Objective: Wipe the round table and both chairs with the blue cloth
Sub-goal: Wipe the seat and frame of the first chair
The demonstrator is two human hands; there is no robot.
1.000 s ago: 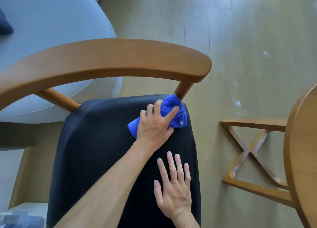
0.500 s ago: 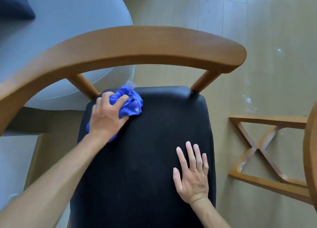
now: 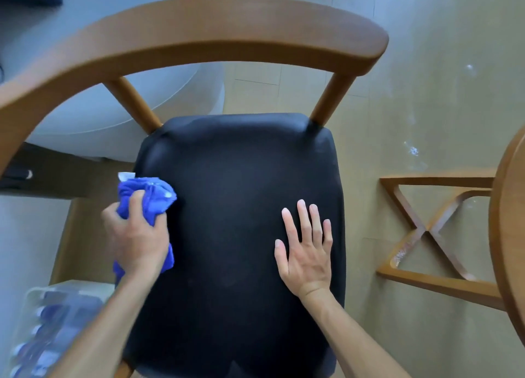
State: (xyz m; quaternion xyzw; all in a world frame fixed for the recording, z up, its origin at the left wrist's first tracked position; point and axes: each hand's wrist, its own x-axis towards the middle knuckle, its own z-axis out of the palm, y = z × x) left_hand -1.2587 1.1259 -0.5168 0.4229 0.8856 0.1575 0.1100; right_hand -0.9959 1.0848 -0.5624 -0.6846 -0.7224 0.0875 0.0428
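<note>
My left hand [image 3: 136, 235] grips the cloth [image 3: 150, 198] at the seat's [image 3: 241, 207] nine o'clock edge — unwiped seat lies toward three, where my right hand [image 3: 306, 249] rests flat.

No text, label or number can be read anywhere here.

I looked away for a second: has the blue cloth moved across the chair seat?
Yes. The blue cloth, gripped in the left hand, went from the seat's back right corner to its left edge, nearer the front.
</note>
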